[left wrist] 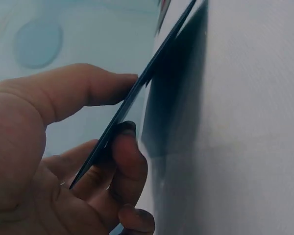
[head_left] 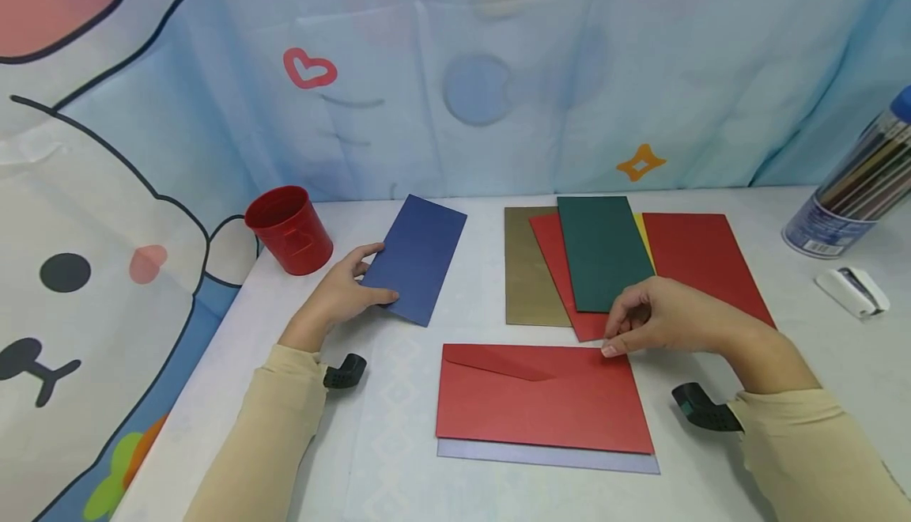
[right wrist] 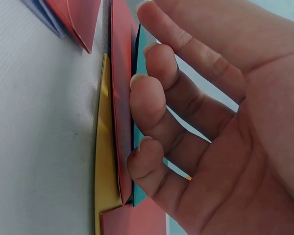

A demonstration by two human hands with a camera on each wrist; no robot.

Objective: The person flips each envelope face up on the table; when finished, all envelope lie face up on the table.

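My left hand (head_left: 366, 275) pinches the near left edge of a dark blue envelope (head_left: 417, 257), thumb on top and fingers underneath. In the left wrist view the blue envelope (left wrist: 137, 98) is tilted up off the white table (left wrist: 245, 122). My right hand (head_left: 618, 332) hovers with loosely curled fingers (right wrist: 152, 103) and holds nothing. Its thumb tip touches the top right corner of a large red envelope (head_left: 541, 395), which lies flap up on a lavender sheet (head_left: 548, 459).
Behind the right hand, gold (head_left: 523, 269), red (head_left: 562, 269), green (head_left: 601, 253), yellow (right wrist: 105, 171) and red (head_left: 701, 261) envelopes overlap in a fan. A red cup (head_left: 288, 229) stands far left. A tube of pencils (head_left: 854, 190) and a small white device (head_left: 850, 291) sit at the right.
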